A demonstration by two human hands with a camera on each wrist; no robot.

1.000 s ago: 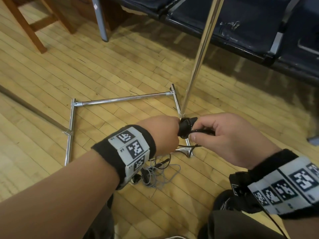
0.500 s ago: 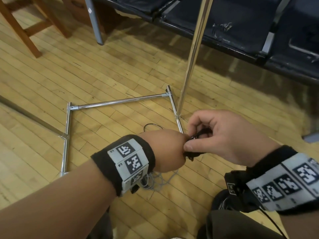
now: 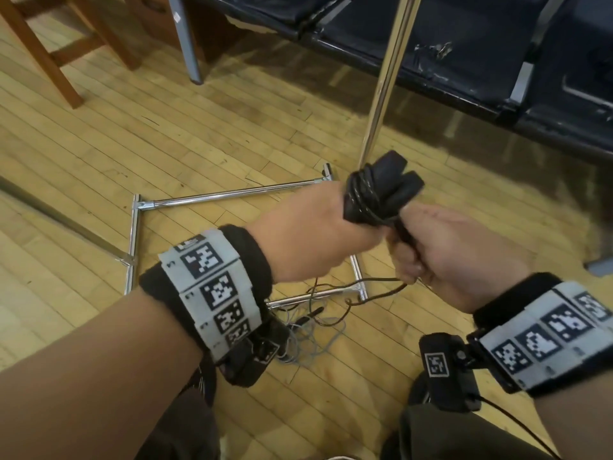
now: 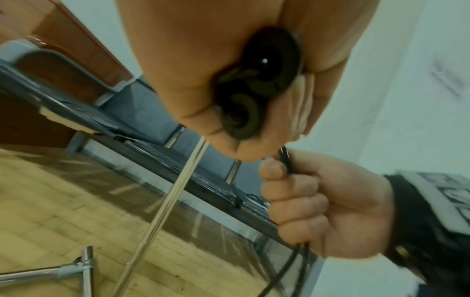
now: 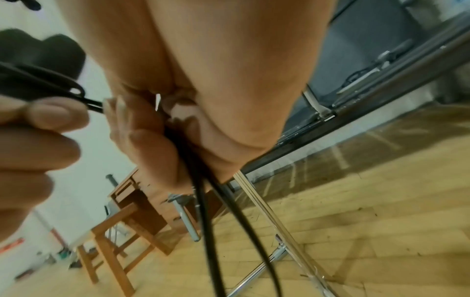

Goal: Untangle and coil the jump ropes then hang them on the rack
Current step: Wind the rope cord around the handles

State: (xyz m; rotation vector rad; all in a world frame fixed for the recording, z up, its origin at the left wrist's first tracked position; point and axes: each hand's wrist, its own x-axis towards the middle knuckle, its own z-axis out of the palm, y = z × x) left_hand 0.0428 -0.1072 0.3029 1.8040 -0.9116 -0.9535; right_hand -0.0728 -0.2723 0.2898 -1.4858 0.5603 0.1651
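Left hand [image 3: 318,237] clenches two black handles [image 3: 384,190] wound with black rope [image 3: 363,194], held in front of the rack pole [image 3: 384,81]. Right hand [image 3: 454,257], just beside the handles, has its fingers [image 4: 292,193] curled round the rope's loose strands [image 5: 203,211], which hang toward the rack base [image 3: 232,194]. A grey rope [image 3: 311,340] lies tangled on the floor [image 3: 166,127] at the near side of the rack base.

The left hand [image 4: 203,66] holds two black handles [image 4: 257,84]. The right hand [image 4: 328,209] grips the black rope [image 4: 286,158].
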